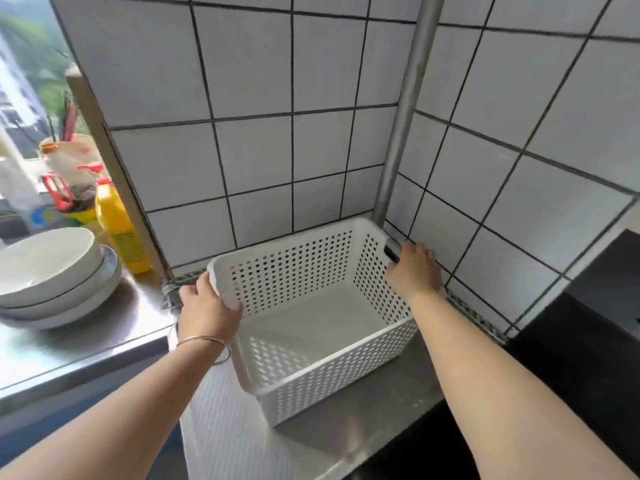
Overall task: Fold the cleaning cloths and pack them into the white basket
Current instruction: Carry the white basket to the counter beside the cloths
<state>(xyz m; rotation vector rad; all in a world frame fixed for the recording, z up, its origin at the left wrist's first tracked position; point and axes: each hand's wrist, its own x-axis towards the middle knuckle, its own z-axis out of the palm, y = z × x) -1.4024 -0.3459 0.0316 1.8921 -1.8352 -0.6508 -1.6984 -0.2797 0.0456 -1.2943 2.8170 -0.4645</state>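
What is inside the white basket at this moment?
Nothing: inside the white basket only its bare floor shows, no cloths. The left hand and right hand grip its ends. The near wall hides a strip of floor.

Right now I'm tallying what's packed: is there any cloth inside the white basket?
No, the white basket shows only its bare floor, with a hand gripping each end.

Single head view, looking steeply down into a tiled corner (391,237) — close, edges perhaps blurred.
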